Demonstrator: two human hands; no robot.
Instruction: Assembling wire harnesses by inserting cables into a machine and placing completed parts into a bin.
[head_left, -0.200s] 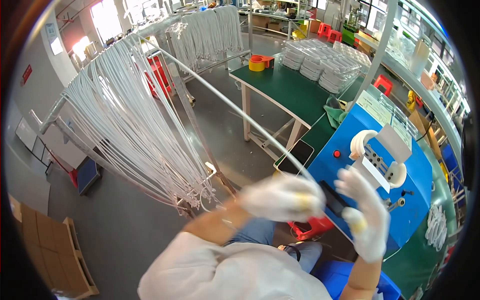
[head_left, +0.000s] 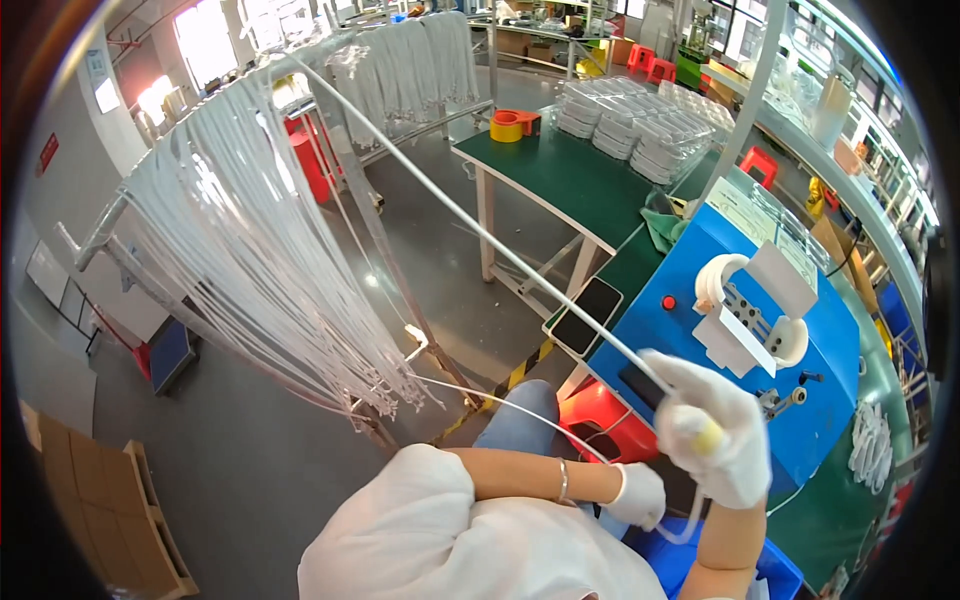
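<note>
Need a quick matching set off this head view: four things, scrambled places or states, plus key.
1. Right hand
2. Machine
3. Phone
4. Tape dispenser

A. Dark-faced, lying flat
B. On the green table, beside clear trays
C. Gripping a white cord
D. Blue, with a red button

Pairs: 1-C, 2-D, 3-A, 4-B

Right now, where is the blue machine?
In the head view, the blue machine sits right of centre on the green bench, just beyond the gloved right hand, with the dark-screened phone off its left side.
</note>
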